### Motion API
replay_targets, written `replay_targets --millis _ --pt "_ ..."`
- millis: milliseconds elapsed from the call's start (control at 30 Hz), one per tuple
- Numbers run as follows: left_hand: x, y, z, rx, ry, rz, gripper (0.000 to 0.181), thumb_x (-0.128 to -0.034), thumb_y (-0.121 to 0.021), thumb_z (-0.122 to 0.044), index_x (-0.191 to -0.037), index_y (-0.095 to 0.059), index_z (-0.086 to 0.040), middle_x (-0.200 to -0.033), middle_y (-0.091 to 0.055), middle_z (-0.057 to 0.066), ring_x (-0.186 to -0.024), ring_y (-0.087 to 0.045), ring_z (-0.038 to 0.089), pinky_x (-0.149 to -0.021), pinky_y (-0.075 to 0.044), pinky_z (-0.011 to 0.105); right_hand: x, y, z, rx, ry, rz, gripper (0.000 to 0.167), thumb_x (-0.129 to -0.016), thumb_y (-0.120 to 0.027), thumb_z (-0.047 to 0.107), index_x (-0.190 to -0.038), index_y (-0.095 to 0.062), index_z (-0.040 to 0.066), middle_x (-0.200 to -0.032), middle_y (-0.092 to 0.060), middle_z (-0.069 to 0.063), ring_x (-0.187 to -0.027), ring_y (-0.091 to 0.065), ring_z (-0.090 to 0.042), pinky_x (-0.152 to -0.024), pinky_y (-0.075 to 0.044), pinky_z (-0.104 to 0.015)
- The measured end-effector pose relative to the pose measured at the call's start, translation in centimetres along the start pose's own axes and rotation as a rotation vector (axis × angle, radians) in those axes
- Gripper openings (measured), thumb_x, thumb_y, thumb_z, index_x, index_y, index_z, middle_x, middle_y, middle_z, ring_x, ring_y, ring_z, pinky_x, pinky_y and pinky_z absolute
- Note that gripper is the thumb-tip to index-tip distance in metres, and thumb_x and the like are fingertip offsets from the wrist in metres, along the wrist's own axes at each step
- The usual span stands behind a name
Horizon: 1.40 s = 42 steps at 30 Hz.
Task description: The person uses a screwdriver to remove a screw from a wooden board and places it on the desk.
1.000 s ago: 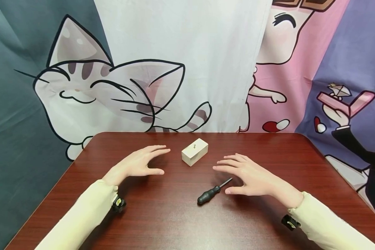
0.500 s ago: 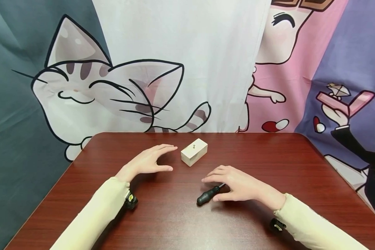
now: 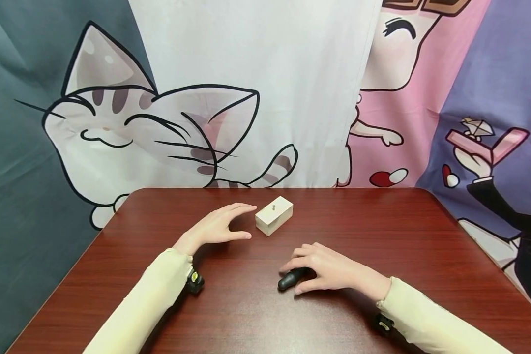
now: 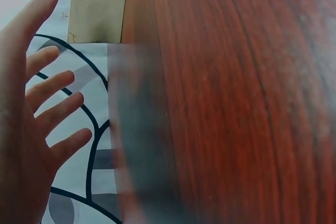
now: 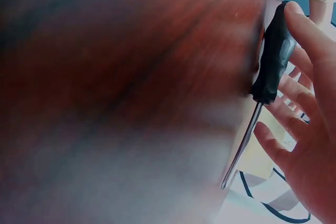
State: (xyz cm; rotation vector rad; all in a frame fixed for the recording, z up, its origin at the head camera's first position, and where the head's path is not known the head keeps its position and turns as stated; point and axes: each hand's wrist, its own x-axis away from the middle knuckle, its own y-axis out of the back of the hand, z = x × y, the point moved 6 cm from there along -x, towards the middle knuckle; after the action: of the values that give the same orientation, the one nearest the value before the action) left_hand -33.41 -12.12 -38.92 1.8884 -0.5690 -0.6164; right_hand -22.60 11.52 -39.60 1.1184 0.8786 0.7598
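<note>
Lying on table [image 3: 234,314] by spread hands [image 3: 218,225] [image 3: 332,268]: block [image 3: 274,216] near left, screwdriver [image 3: 289,280] partly beneath right.

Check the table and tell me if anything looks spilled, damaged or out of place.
Nothing looks spilled or damaged on the table. The only mild oddity: the block sits askew to the table's edges, with what looks like a screw sticking up from its top rather than lying flush.

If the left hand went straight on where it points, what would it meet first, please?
Probably the pale block, just ahead of the left hand, though depth is hard to judge.
</note>
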Motion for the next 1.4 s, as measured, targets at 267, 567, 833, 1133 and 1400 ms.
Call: replay_targets --millis 267,567,833,1133,1400 --pt "-0.3 -0.2 0.0 0.015 0.008 -0.005 0.074 -0.0853 -0.07 -0.056 -0.148 -0.045 -0.027 -0.15 -0.047 -0.009 -0.142 -0.042 0.014 -0.116 -0.038 0.044 -0.4 -0.3 -0.1 0.024 0.007 0.033 0.031 -0.086 -0.068 0.054 -0.113 -0.068 0.039 -0.096 -0.059 0.019 -0.091 -0.051 -0.001 -0.081 -0.041 -0.022" --pt "-0.8 -0.7 0.1 0.023 0.001 -0.021 0.074 -0.0853 -0.071 -0.055 -0.148 -0.045 -0.024 -0.148 -0.049 -0.007 -0.141 -0.044 0.015 -0.117 -0.038 0.042 -0.5 -0.3 0.0 0.027 0.004 0.053 0.029 -0.083 -0.07 0.054 -0.109 -0.068 0.041 -0.093 -0.058 0.02 -0.09 -0.051 0.001 -0.078 -0.04 -0.021" --pt "-1.3 -1.5 0.2 0.036 0.008 -0.041 0.074 -0.0847 -0.072 -0.054 -0.147 -0.047 -0.023 -0.146 -0.051 -0.005 -0.138 -0.046 0.014 -0.115 -0.041 0.041 -0.5 0.0 0.2 0.046 0.027 0.034 0.027 -0.085 -0.071 0.051 -0.111 -0.069 0.041 -0.094 -0.06 0.021 -0.091 -0.052 0.001 -0.077 -0.039 -0.02" --pt "-2.0 -1.8 -0.4 0.059 0.026 -0.06 0.073 -0.0835 -0.074 -0.054 -0.145 -0.048 -0.024 -0.141 -0.054 -0.005 -0.133 -0.05 0.013 -0.112 -0.044 0.041 -0.1 1.1 0.1 0.07 0.0 0.023 0.027 -0.084 -0.074 0.047 -0.11 -0.069 0.04 -0.093 -0.06 0.02 -0.088 -0.055 0.002 -0.075 -0.04 -0.02" --pt "-2.6 -2.2 -0.9 0.102 0.058 -0.099 0.075 -0.0808 -0.076 -0.055 -0.144 -0.048 -0.025 -0.136 -0.057 -0.004 -0.125 -0.056 0.013 -0.103 -0.05 0.042 0.3 2.1 -0.2 0.05 -0.038 0.016 0.027 -0.084 -0.075 0.044 -0.11 -0.069 0.039 -0.094 -0.06 0.018 -0.083 -0.054 -0.001 -0.076 -0.047 -0.024"
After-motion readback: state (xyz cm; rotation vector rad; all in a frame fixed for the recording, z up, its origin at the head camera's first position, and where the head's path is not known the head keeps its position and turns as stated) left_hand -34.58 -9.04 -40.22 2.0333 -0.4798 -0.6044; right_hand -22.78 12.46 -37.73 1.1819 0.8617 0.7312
